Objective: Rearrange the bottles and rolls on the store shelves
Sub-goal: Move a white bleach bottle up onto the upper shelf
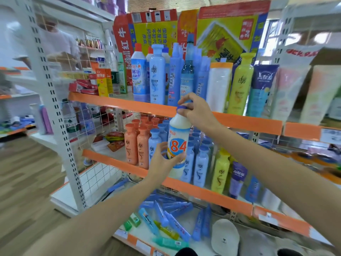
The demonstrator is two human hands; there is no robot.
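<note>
Store aisle, wood-look floor; white metal shelving with orange edge strips (239, 122) in three visible tiers. Behind and above the grip: upper tier crowded with upright bottles, among them a blue shampoo bottle (156, 74), a yellow-green shampoo bottle (240, 84) and a plastic-wrapped white roll (218, 85). Printed cartons (227, 34) propped behind that row. Directly behind the grip: middle tier, orange shampoo bottles (137, 145) to the left, light-blue bottles (201, 163) to the right, all upright, caps up. Below the grip: bottom tier, blue tubes (175, 218) lying loose at mixed angles, not faced.

Held in front of the shelving, clear of all tiers: white "84" disinfectant bottle (178, 143), blue cap uppermost. Long axis near vertical, top leaning slightly right; label turned toward the camera.

Left hand (164, 159) wrapped around the lower body of the bottle, fingers closed on it, carrying the weight from below. Right hand (195, 111) clamped over the cap and neck, fingertips pinching the top. Two-handed hold judged to steady a tall, narrow container and keep the cap upward against leakage; possibly also to check the cap, not determinable.

Bottle sits level with the gap between upper and middle tiers, in front of the upper orange strip. Destination not evident; upper row nearly full, so little room for the bottle there. Risk: toppling neighbours on insertion.
</note>
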